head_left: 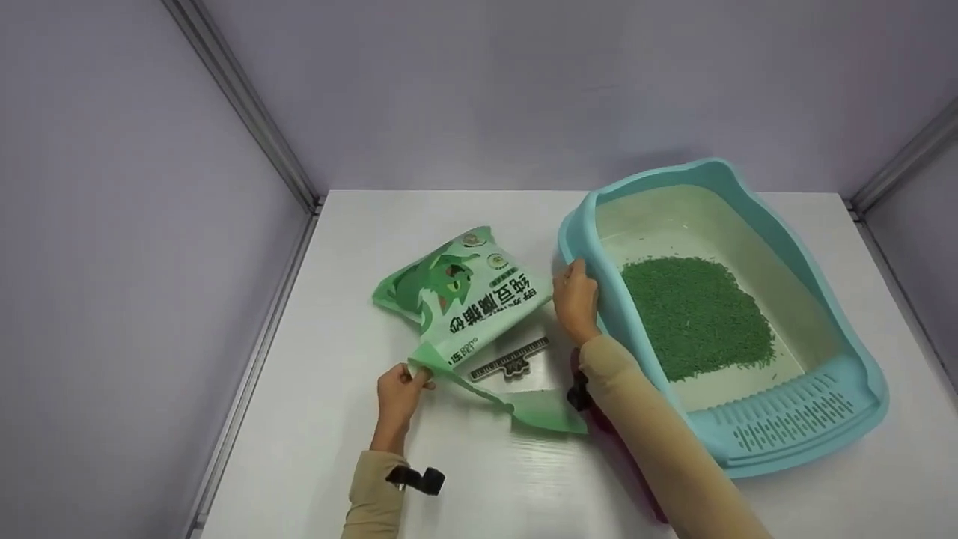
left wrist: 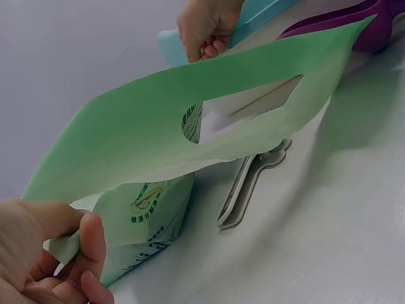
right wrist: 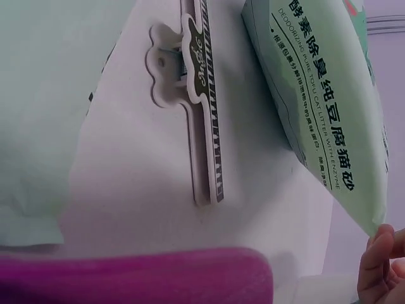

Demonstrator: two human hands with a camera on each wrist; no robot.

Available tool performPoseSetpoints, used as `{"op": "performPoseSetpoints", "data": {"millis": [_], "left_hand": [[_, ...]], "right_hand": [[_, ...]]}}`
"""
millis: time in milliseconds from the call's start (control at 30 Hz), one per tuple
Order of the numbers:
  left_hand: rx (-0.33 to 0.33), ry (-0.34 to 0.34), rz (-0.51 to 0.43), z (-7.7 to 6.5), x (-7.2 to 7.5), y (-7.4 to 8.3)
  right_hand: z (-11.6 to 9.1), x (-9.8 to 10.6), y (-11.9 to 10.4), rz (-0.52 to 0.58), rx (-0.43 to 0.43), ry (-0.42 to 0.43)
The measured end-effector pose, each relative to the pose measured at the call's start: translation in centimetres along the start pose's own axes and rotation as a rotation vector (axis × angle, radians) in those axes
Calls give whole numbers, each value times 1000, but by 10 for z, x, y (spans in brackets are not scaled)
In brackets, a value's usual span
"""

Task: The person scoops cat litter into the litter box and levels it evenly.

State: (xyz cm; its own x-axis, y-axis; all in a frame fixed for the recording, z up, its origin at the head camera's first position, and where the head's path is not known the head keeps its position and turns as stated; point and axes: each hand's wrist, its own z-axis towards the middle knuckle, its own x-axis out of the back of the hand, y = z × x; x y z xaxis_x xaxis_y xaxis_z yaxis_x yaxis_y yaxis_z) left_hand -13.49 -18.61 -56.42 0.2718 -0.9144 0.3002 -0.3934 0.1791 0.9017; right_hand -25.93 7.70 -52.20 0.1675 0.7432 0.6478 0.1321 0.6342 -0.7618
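A green bag of cat litter (head_left: 479, 299) lies on the table with a cartoon figure on its front. My left hand (head_left: 400, 389) pinches the end of a green top strip (head_left: 542, 412) by the bag's near corner. In the left wrist view that strip stretches away from the fingers, with a handle hole in it. My right hand (head_left: 576, 299) pinches the bag's right corner, beside the litter box; the right wrist view shows the fingertips (right wrist: 381, 234) on that corner. Between bag and strip lies a metal clip (head_left: 513, 361) with a piano-key pattern.
A blue litter box (head_left: 629, 314) with green pellets (head_left: 696, 314) in it stands on the right. Beneath my right forearm lies a purple object (head_left: 629, 468), mostly hidden. Walls border the white table (head_left: 322, 434) at the back and sides.
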Motion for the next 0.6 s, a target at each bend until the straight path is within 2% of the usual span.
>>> {"op": "performPoseSetpoints", "data": {"millis": [200, 367, 467, 600], "left_hand": [[17, 2, -11, 1, 0, 0], [22, 4, -33, 2, -1, -1], [28, 8, -25, 2, -1, -1], [31, 12, -21, 1, -2, -1]], "right_hand": [[-10, 1, 0, 196, -98, -30], [-24, -1, 4, 310, -177, -48], [-36, -6, 7, 298, -176, -41], [-50, -11, 11, 209, -149, -48]]}}
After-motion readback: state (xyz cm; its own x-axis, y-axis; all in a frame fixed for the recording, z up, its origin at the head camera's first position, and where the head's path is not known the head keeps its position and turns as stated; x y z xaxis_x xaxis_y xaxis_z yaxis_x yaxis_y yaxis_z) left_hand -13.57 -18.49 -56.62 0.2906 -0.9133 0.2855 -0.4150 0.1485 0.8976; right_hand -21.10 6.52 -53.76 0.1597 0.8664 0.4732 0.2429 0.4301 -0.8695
